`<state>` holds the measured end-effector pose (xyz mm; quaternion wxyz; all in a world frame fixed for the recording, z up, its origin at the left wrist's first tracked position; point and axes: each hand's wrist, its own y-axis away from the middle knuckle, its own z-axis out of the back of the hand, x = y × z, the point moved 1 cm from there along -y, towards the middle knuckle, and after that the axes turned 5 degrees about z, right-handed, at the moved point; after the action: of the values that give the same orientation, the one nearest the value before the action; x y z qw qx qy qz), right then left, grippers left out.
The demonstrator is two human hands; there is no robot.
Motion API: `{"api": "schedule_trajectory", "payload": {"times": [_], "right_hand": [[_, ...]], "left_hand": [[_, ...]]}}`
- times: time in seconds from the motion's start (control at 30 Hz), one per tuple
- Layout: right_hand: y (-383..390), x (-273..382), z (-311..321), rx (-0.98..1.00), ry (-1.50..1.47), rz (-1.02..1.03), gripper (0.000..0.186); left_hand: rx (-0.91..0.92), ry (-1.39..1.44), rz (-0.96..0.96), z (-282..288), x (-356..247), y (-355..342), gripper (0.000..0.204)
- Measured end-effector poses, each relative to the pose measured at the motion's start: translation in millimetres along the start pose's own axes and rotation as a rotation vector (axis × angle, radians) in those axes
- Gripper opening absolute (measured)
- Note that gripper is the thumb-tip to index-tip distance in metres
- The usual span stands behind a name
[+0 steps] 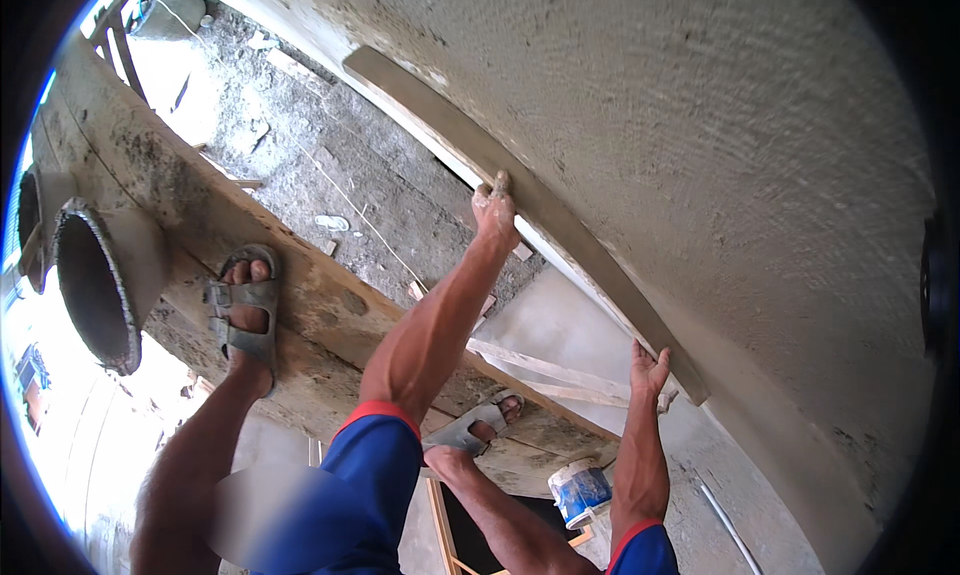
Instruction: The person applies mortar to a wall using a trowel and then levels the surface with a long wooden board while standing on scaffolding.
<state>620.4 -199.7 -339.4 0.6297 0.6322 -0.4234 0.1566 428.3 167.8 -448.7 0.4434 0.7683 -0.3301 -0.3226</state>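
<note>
A long, flat plasterer's straightedge lies slanted against the plastered wall, its face smeared with grey-brown plaster. Near the middle of its length my left hand grips the lower edge, with plaster on the fingertips. My right hand holds the same edge close to the near right end, thumb and a finger showing and the rest partly hidden. The wall is covered in damp-looking plaster, ridged at the upper right and smoother beside the straightedge.
My sandalled feet, the left and the right, stand on a wooden plank platform. Rubber-like buckets sit at its left. Far below lies rubble-strewn ground. A blue-and-white bucket and a metal rod are lower right.
</note>
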Motion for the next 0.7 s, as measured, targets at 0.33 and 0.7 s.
{"api": "schedule_trajectory", "payload": {"times": [0.33, 0.7], "right_hand": [[138.2, -95.1, -157.3, 0.168, -0.23, -0.236, 0.05], [232.2, -12.5, -184.6, 0.22, -0.345, -0.33, 0.052]], "left_hand": [[0.081, 0.028, -0.422, -51.9, -247.5, 41.7, 0.052], [-0.106, -0.22, -0.429, -110.2, -289.7, 175.2, 0.055]]}}
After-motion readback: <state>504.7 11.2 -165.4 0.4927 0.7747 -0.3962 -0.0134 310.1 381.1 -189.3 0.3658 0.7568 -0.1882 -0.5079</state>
